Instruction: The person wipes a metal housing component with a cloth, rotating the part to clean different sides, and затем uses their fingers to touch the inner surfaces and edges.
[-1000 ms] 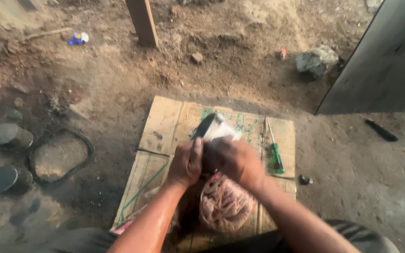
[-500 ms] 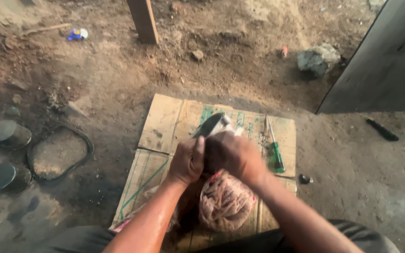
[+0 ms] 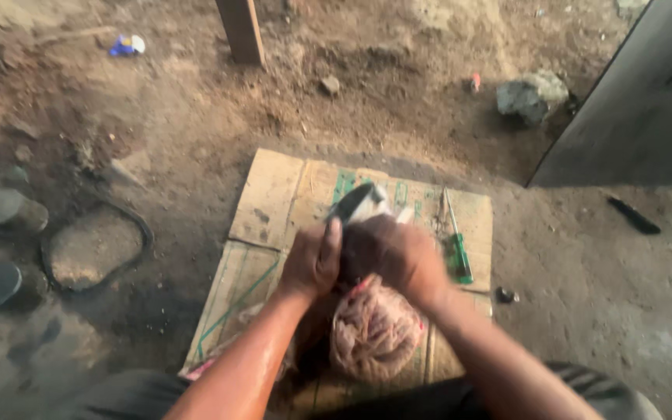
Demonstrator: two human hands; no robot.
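Pinkish twine ball (image 3: 373, 330) beneath both clasped hands (image 3: 367, 257).

A: What is the person wearing?
B: Both forearms are bare, no sleeves, no watch. The left hand (image 3: 313, 263) and right hand (image 3: 398, 255) carry no gloves or rings.
A: And at six o'clock?
B: Dark grey trousers (image 3: 585, 389), faintly striped.

Right hand (image 3: 398, 257) motion-blurred; dark object (image 3: 355, 204) mostly hidden behind both hands; grip unclear.
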